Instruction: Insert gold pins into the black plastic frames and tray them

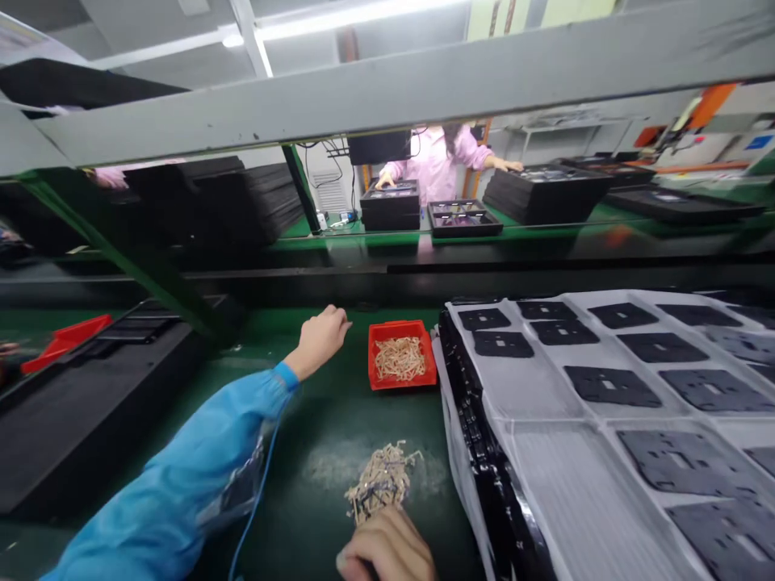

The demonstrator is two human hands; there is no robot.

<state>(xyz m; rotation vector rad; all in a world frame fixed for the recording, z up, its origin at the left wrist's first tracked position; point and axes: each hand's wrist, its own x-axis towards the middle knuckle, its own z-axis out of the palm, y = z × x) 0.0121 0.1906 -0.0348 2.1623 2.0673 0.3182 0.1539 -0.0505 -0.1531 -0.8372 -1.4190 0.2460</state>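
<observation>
My left hand [322,337], in a blue sleeve with a blue wrist strap and cord, is held over the green bench left of a red bin [371,373]. Its fingers are curled, and anything inside them is hidden. Thin pale tan strips [400,359] fill the bin. At the bottom edge, my right hand [391,550] is closed just in front of a loose heap of tan strips [381,478] with some dark bits among them. Its fingertips face away, so what they hold does not show.
To the right, white divided trays [538,387] carry flat black plates [611,386]. A long black case [90,403] lies left, beside a green post [127,242]. Across the line, a person in pink [437,161] handles black trays [533,194]. A grey beam [363,97] crosses overhead.
</observation>
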